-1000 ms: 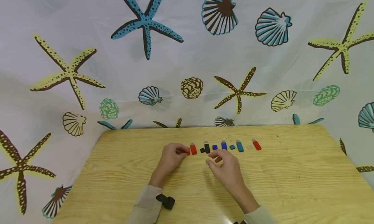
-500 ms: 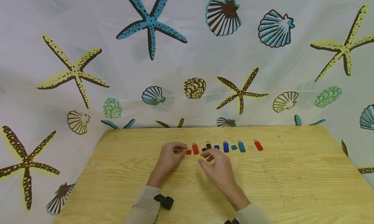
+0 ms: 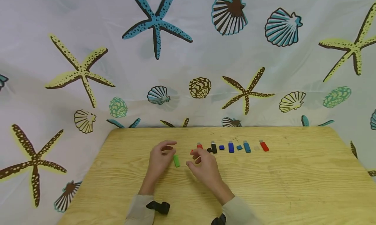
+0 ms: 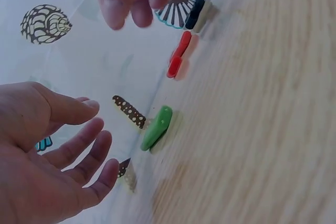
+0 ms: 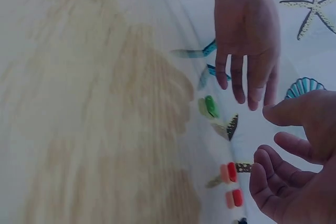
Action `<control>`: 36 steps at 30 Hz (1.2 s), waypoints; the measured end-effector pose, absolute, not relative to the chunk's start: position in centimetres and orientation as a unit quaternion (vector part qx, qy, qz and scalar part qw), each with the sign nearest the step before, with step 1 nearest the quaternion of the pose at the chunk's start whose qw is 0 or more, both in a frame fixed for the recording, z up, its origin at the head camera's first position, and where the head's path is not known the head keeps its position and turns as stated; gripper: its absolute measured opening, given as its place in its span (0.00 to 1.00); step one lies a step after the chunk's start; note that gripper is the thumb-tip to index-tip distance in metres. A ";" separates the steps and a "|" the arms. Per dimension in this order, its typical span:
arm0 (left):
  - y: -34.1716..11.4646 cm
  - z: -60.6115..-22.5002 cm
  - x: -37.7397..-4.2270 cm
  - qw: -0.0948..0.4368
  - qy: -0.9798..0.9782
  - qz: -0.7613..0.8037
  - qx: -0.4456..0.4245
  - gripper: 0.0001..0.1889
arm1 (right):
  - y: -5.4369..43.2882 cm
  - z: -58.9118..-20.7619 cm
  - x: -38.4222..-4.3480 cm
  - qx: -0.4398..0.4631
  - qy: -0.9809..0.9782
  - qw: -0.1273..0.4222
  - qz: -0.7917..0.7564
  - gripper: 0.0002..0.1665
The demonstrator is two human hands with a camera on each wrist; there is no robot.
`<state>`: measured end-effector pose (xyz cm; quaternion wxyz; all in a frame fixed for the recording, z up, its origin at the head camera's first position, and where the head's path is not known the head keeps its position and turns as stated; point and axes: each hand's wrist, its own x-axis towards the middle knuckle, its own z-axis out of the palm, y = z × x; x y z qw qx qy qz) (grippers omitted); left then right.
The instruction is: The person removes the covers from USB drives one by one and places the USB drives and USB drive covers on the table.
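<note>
A green USB stick (image 3: pixel 176 161) lies on the wooden table, right beside the fingers of my left hand (image 3: pixel 158 158). In the left wrist view that hand is apart from the green stick, its fingers loosely bent around nothing. My right hand (image 3: pixel 205 168) hovers to the right of the green stick, thumb and fingers spread and holding nothing. Beyond its fingertips are a red USB stick (image 3: pixel 200 145) and a small red cap (image 3: pixel 192 151), both partly hidden by the hand in the head view. The right wrist view shows the two red pieces (image 5: pixel 232 172) below the green one.
Rightward along the row lie a black USB stick (image 3: pixel 214 148) with a black cap (image 3: pixel 209 150), a blue stick (image 3: pixel 231 147) with a blue cap (image 3: pixel 221 147), a teal stick (image 3: pixel 247 147) with a teal cap (image 3: pixel 239 147), and another red stick (image 3: pixel 264 146) beside a pale cap (image 3: pixel 257 147). A patterned cloth (image 3: pixel 176 62) hangs behind.
My left hand has moved left, away from the red cap, and the green USB stick now shows beside it. My right hand has moved left, uncovering the black stick and partly covering the red one.
</note>
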<state>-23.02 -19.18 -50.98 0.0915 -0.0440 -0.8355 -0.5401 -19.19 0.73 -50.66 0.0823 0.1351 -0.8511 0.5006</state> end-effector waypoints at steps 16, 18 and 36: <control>-22.5 -50.7 -21.5 0.061 -0.838 -0.542 -0.025 0.16 | -4.3 -52.2 -21.4 0.126 -0.902 0.059 0.409 0.22; -22.9 -50.5 -21.3 0.058 -0.841 -0.538 -0.026 0.16 | -4.7 -52.3 -21.6 0.124 -0.908 0.063 0.395 0.22; -23.9 -49.8 -20.2 0.056 -0.836 -0.545 -0.026 0.13 | -3.6 -51.6 -21.7 0.170 -0.894 0.023 0.414 0.09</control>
